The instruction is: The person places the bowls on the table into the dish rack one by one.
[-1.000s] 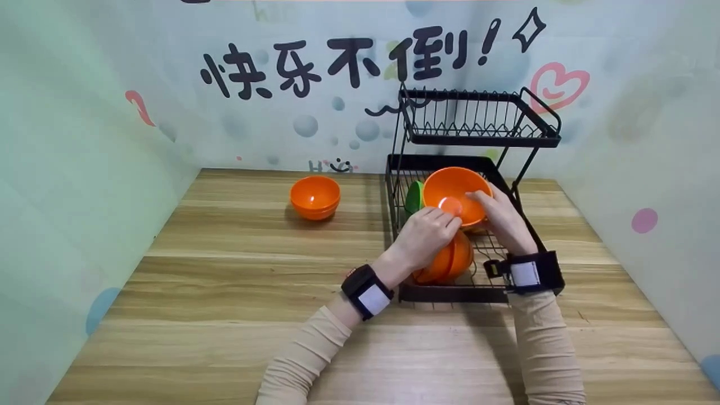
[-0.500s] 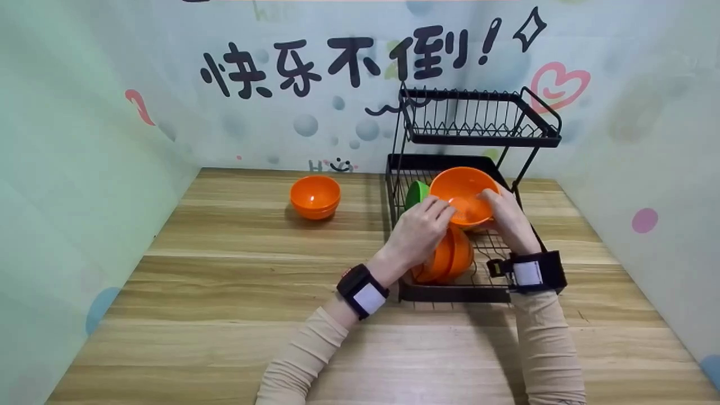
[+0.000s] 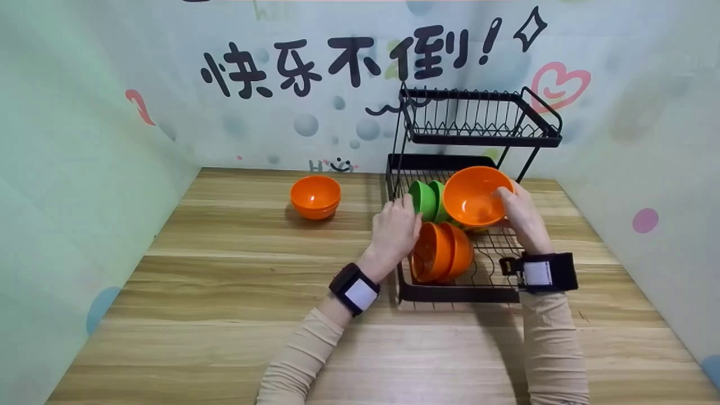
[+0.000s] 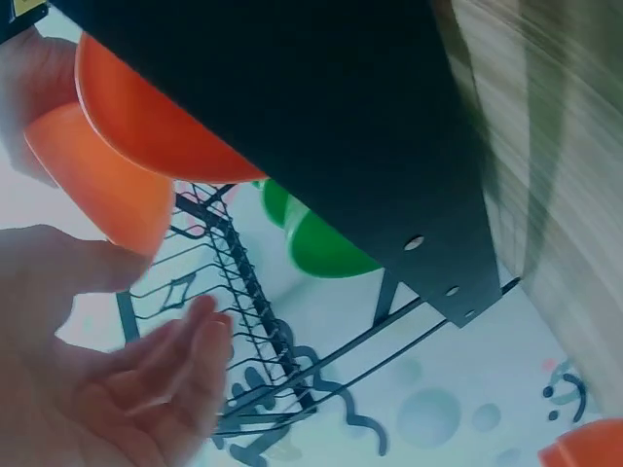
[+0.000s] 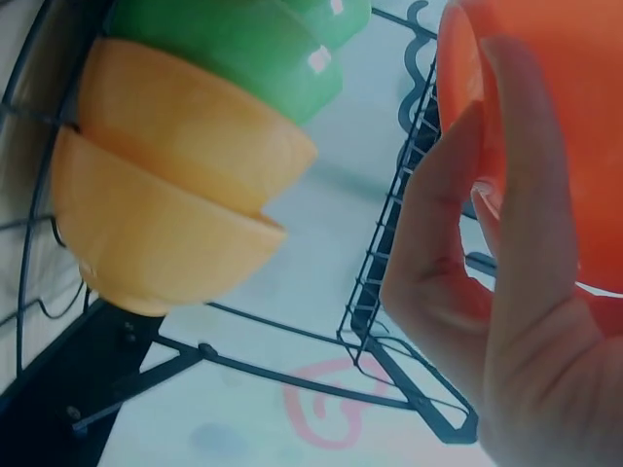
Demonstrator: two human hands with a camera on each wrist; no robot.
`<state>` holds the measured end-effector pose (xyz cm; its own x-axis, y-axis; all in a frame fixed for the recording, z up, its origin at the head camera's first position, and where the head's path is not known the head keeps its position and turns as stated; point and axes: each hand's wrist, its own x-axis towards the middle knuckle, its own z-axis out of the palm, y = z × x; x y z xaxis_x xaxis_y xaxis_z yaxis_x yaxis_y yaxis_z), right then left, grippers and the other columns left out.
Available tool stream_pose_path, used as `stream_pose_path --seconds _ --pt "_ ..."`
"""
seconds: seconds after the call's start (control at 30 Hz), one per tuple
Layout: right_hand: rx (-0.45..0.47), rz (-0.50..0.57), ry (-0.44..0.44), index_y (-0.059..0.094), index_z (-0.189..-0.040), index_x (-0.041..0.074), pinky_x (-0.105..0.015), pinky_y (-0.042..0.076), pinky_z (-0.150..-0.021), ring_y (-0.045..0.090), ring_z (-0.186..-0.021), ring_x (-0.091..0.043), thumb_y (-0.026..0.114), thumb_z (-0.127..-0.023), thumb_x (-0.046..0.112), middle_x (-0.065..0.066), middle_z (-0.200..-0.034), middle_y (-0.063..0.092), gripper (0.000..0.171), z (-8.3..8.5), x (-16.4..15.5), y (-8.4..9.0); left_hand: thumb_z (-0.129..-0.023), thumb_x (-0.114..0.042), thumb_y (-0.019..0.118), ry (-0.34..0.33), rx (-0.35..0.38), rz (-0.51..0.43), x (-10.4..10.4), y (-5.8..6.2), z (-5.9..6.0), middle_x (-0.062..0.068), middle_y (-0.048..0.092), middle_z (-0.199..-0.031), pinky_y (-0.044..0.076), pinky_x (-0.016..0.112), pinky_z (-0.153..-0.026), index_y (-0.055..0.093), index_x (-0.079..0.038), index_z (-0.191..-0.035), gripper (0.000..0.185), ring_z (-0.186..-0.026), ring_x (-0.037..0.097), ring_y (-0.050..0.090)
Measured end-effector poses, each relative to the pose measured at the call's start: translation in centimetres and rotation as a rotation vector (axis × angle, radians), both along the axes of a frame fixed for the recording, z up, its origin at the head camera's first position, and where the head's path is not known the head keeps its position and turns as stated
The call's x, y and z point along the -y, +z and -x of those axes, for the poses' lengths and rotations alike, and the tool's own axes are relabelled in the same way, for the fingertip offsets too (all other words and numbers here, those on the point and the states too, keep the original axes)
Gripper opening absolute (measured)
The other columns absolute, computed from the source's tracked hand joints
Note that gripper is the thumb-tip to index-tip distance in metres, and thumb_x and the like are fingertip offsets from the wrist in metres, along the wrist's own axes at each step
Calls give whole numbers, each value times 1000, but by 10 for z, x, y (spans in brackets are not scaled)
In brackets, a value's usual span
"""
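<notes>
The right hand (image 3: 520, 211) held one orange bowl (image 3: 475, 197) tilted above the lower tier of the black dish rack (image 3: 450, 292), fingers curled round its rim. The left hand (image 3: 394, 230) hung relaxed and empty beside the rack, fingers loosely extended near two green bowls (image 3: 427, 199). Two more orange bowls (image 3: 441, 252) stood on edge in the rack. Another orange bowl (image 3: 315, 197), possibly a nested pair, sat well apart on the table (image 3: 225, 281). The upper tier (image 3: 478, 121) looked bare, though blurred.
</notes>
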<state>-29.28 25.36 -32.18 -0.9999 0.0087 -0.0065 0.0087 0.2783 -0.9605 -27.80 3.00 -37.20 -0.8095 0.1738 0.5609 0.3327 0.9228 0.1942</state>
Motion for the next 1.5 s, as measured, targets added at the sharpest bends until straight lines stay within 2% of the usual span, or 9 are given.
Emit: stream_pose_path --seconds 0.13,0.27,0.47,0.6,0.8,0.93,1.1,1.2,1.5 --pt "-16 -32 -14 30 -145 4 -23 56 -63 60 -71 -6 33 -96 20 -9 -110 48 51 -2 -4 2 -92 -34 57 105 103 -8 2 -7 4 11 71 -89 56 36 -61 56 -3 -109 35 -77 25 68" --pt "-31 -73 -24 30 -145 4 -24 56 -61 60 -70 -7 33 -97 22 -14 -115 47 51 -3 -9 4 -92 -35 57 159 156 16 4 -15 7 10 72 -87 56 36 -60 58 -2 -108 37 -75 27 70" --pt "-31 -154 -21 31 -141 1 -27 57 -63 60 -71 -8 33 -97 23 -24 -123 45 50 -6 -16 6 -89 -33 60 160 193 58 4 -24 9 8 72 -86 55 38 -59 68 -4 -94 31 -76 26 70" --pt "-35 -216 -19 33 -139 0 -28 57 -63 60 -68 -6 32 -97 25 -28 -126 45 49 -8 -20 8 -88 -26 59 141 270 77 4 -26 9 7 72 -86 55 38 -58 72 -9 -83 22 -78 26 70" --pt "-60 -368 -59 40 -136 1 -28 57 -58 58 -65 -4 34 -96 29 -28 -124 50 49 -9 -24 9 -87 -22 59 131 380 101 4 -26 10 8 72 -94 55 39 -61 74 -11 -86 19 -84 27 70" --pt "-73 -479 -63 41 -136 2 -30 56 -58 62 -71 -15 34 -96 30 -30 -123 54 50 -10 -26 10 -87 -22 59 122 389 114 3 -25 10 8 72 -95 55 39 -62 74 -11 -90 19 -85 27 69" --pt "-38 -625 -76 40 -137 4 -32 53 -65 60 -95 -38 35 -95 34 -30 -129 52 52 -11 -25 10 -87 -22 58 121 382 119 2 -26 10 8 72 -95 55 39 -63 74 -11 -90 20 -85 27 69" --pt "-9 -673 -80 37 -140 6 -38 52 -70 58 -103 -43 36 -94 36 -31 -133 49 55 -11 -23 9 -87 -23 58 123 381 122 2 -27 10 8 72 -95 55 39 -63 74 -11 -91 20 -85 27 69" --pt "26 -815 -10 37 -139 6 -31 47 -57 63 -86 -37 40 -93 37 -31 -122 55 56 -11 -18 5 -88 -22 59 124 368 132 2 -27 10 8 72 -94 55 38 -60 74 -11 -91 19 -83 27 70"
